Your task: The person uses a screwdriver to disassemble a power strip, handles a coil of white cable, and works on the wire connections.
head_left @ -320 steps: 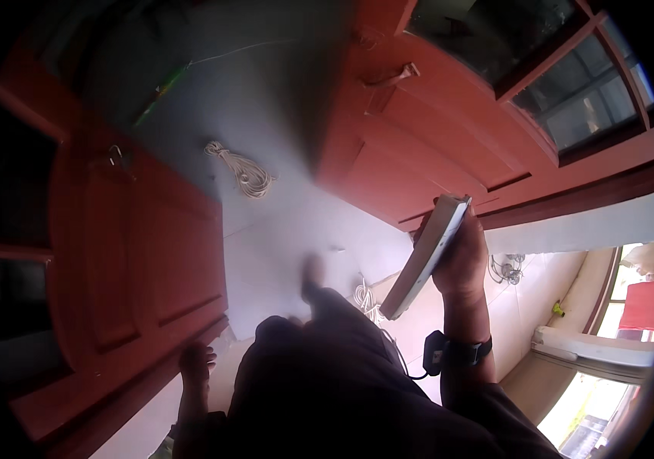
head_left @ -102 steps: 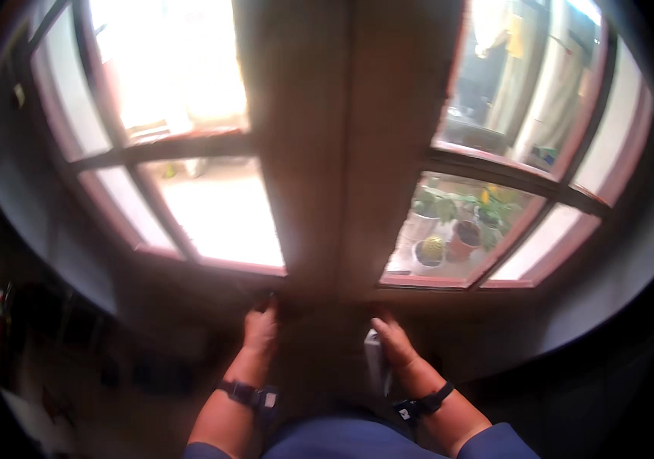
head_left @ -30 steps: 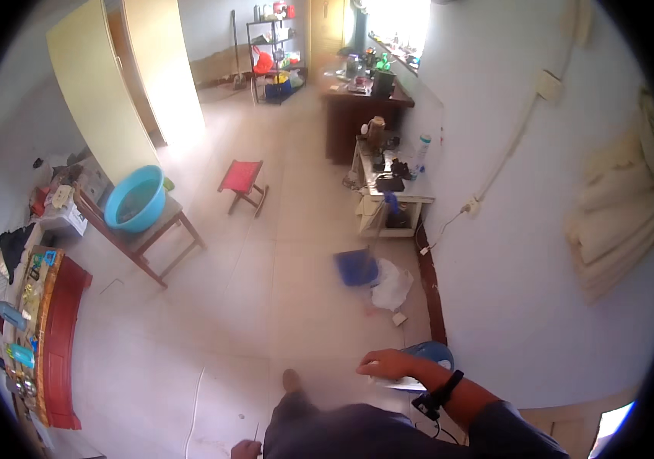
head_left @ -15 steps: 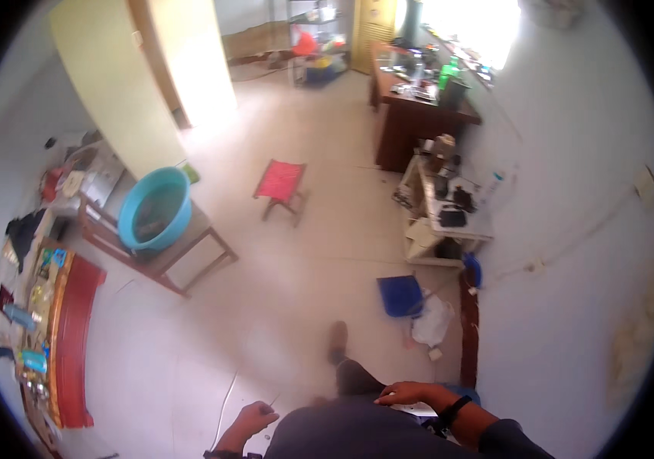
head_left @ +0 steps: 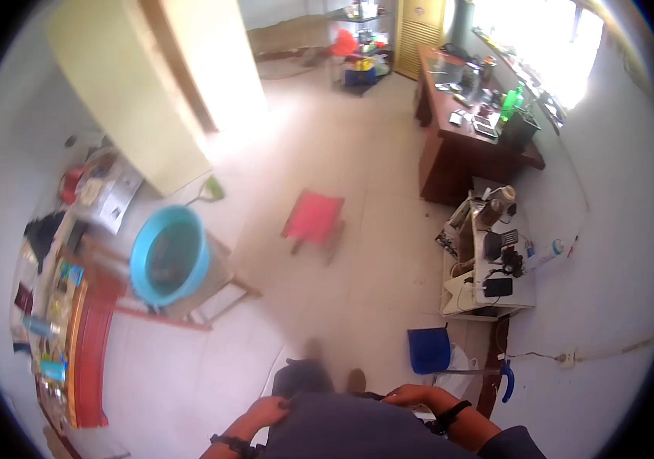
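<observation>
My left hand lies on the dark grey cloth over my lap or waist at the bottom edge, fingers bent against the fabric. My right hand rests on the top edge of the same cloth, fingers stretched toward the left, with nothing visible in it. Each wrist wears a dark band. Past the hands, my feet show blurred above the pale tiled floor far below.
A blue basin sits on a wooden table at left, beside a red-edged shelf of small items. A red stool stands mid-floor. At right are a dark desk, a white low table with devices, and a blue bin.
The view swung from a window to the room below. Over the last second my right hand came in from the right onto the cloth, and the room slid downward in view.
</observation>
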`<act>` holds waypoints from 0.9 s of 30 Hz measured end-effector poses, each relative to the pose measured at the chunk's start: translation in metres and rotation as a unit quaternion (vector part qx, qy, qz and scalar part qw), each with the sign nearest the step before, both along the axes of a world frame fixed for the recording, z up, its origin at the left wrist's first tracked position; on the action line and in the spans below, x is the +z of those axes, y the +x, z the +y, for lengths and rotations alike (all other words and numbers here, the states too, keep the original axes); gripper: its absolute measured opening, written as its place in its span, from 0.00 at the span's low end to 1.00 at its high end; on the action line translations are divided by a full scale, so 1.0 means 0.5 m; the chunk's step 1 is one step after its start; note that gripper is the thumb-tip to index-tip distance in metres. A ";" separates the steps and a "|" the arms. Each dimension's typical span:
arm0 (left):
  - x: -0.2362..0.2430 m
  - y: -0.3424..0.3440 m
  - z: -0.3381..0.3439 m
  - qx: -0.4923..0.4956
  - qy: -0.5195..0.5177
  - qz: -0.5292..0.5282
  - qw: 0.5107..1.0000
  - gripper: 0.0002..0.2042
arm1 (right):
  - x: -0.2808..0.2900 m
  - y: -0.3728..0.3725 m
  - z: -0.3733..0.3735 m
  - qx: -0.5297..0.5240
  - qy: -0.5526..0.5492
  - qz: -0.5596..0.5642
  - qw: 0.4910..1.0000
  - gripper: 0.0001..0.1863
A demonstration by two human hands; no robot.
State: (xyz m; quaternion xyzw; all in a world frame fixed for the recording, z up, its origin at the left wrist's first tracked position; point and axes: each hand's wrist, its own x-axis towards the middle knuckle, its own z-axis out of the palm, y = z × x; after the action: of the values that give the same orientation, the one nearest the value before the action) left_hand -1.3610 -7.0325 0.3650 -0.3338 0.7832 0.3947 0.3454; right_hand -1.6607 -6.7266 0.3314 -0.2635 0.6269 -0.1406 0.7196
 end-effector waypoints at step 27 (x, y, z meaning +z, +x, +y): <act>-0.130 -1.001 -0.611 -0.266 0.137 0.101 0.949 0.16 | 0.013 -0.670 -0.332 -0.250 -0.019 0.091 0.964 0.47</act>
State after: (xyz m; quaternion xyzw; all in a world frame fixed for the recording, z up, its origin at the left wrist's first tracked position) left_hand -1.8617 -7.3379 0.3002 -0.0206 0.8128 0.4238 0.3992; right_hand -1.9956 -6.8927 0.3379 -0.1237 0.7330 -0.3036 0.5961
